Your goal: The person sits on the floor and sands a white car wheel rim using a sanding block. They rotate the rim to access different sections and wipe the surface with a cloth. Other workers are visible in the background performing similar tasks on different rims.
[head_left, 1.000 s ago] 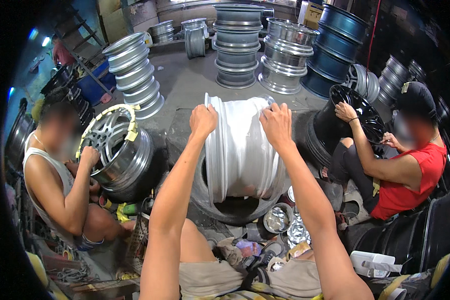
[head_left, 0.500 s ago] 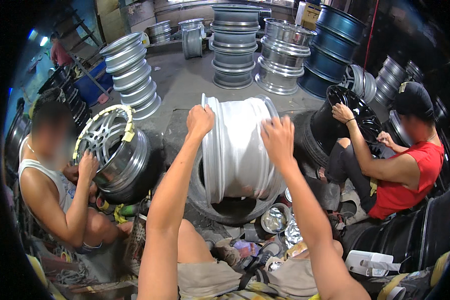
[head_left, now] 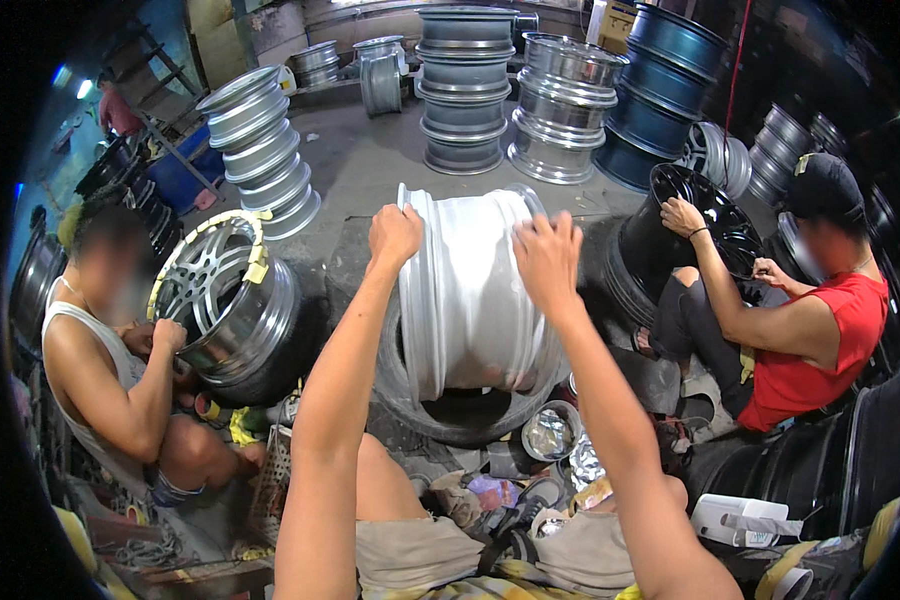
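A silver wheel rim (head_left: 475, 290) lies on its side in front of me, resting on a black tyre (head_left: 450, 425). My left hand (head_left: 395, 235) is closed over the upper part of its left edge. At the barrel's upper right, close to the other edge, is my right hand (head_left: 550, 262), its fingers bent and smeared by motion. Whether anything is under those fingers I cannot make out. Bright light reflects off the middle of the barrel.
To the left, a person in a white tank top (head_left: 100, 370) works at a taped rim (head_left: 210, 280). A person in red (head_left: 820, 340) handles a black rim (head_left: 670, 230) on the right. Rim stacks (head_left: 465, 100) stand behind. A small bucket (head_left: 550, 432) and clutter lie near my legs.
My right hand has shifted slightly left and up along the barrel. The left hand keeps its hold on the edge. The person at left has lowered a hand slightly.
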`<state>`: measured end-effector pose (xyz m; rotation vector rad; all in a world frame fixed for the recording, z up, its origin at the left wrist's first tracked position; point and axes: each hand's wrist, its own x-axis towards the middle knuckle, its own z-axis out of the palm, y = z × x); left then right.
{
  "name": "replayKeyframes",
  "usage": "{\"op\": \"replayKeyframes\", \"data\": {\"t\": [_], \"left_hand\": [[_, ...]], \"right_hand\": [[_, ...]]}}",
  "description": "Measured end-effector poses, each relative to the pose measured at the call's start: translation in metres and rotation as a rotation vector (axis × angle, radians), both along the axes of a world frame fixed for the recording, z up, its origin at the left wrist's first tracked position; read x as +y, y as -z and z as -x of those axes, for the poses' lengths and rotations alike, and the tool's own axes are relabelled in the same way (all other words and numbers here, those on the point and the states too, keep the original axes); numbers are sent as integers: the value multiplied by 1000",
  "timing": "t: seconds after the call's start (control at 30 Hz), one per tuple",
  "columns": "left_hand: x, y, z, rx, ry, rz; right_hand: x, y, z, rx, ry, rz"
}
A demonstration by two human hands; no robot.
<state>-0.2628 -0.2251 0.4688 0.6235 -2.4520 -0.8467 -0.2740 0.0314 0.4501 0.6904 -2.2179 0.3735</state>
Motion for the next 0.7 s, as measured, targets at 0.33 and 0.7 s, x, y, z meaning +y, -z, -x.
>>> {"op": "replayKeyframes", "data": {"t": [0.33, 0.7], "left_hand": [[6, 2, 0, -6, -3, 17], [7, -11, -6, 5, 12, 282]], "right_hand": [[92, 63, -178, -326, -170, 400], [141, 120, -208, -906, -20, 924]]}}
